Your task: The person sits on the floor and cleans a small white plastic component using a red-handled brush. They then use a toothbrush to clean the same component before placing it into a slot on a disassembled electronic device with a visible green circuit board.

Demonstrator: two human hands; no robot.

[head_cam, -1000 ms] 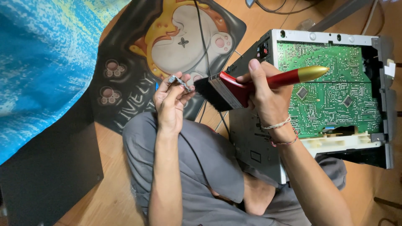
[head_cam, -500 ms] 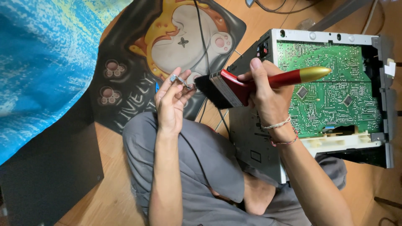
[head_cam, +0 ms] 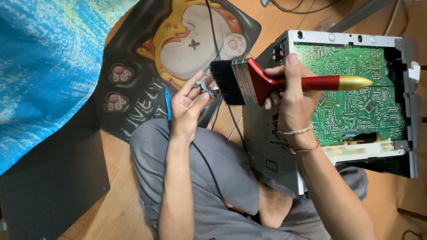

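Head view: our right hand [head_cam: 293, 100] grips a red-handled paintbrush [head_cam: 275, 82], fingers wrapped round it, in front of the green circuit board [head_cam: 351, 89]. Our left hand [head_cam: 189, 106] has fingers pinching a small metal part [head_cam: 205, 88], too small to identify, touching the bristles.

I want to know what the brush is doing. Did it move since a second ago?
Yes. The paintbrush in the right hand swung level. Against the green circuit board, its bristles rose, near the small metal part in the left hand.
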